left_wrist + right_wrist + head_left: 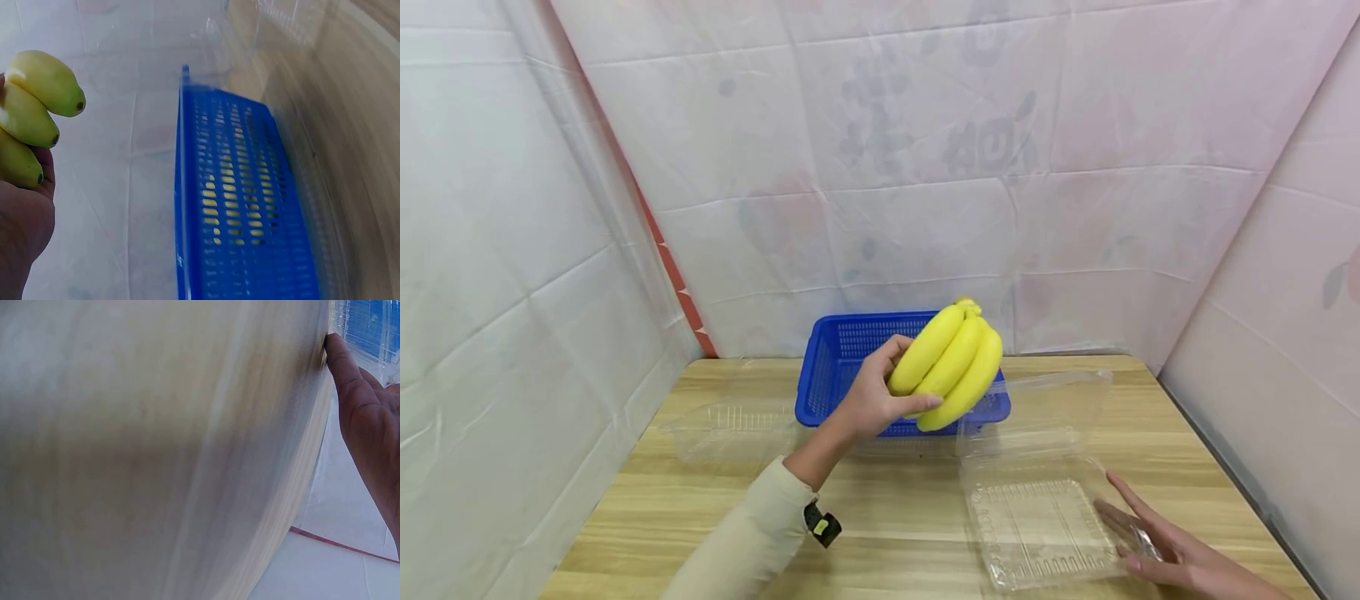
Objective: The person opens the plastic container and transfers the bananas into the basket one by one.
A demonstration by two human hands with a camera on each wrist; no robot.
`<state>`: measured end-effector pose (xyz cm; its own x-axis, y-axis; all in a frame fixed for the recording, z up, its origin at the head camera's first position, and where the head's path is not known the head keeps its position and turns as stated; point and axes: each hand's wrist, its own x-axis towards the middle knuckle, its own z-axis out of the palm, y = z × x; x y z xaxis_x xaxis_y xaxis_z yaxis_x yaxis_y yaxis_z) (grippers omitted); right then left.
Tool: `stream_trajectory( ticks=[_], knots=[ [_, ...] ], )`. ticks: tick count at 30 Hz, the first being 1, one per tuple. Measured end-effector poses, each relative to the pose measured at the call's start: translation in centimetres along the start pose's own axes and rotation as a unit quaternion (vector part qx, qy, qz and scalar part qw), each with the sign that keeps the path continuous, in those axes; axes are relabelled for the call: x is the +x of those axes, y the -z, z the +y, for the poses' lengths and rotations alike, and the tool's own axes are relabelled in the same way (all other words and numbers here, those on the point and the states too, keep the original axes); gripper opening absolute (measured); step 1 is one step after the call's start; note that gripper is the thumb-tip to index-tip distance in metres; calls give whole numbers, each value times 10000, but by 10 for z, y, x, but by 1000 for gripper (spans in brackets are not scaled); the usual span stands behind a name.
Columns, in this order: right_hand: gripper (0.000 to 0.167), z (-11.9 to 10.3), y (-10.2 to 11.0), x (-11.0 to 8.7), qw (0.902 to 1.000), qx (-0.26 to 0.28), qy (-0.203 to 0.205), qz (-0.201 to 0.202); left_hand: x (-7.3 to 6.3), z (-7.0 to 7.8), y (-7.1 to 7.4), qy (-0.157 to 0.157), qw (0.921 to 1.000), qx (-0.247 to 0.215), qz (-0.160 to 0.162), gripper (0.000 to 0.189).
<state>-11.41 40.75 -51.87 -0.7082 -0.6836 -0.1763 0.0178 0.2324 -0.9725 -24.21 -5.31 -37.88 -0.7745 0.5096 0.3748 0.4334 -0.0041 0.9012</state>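
My left hand (pixel 872 392) grips a bunch of yellow bananas (pixel 955 358), thumb on the near side, stem end up. The bunch hangs over the blue slotted basket (pixel 827 367) and hides its right part. In the left wrist view, the bananas' darker tips (pixel 44 125) point toward the camera. A clear plastic clamshell container (pixel 1045 533) lies unfolded at the right, its lid (pixel 1045 408) tipped back toward the basket. At the container's right wall rests my right hand (pixel 1172 542), its fingers extended along the plastic.
Another clear plastic container (pixel 730 429) lies left of the basket on the wooden table (pixel 887 517). Yellow shows through the basket's slots (pixel 228 187) in the left wrist view. White sheeting (pixel 917 167) encloses the table at the back and both sides.
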Motion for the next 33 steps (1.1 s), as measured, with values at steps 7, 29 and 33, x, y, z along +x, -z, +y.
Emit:
stream_trajectory(
  ticks=[7,29,33],
  knots=[
    [94,-2,-1,0,9987,467,35,-178,4,-21,20,271,9976,143,626,55],
    [92,-3,-10,3,9981,-182,551,198,13,-78,58,2403,9224,2413,1821,66],
    [92,-3,-11,3,9980,-250,534,230,15,-82,58,2804,9089,2647,1586,70]
  ],
)
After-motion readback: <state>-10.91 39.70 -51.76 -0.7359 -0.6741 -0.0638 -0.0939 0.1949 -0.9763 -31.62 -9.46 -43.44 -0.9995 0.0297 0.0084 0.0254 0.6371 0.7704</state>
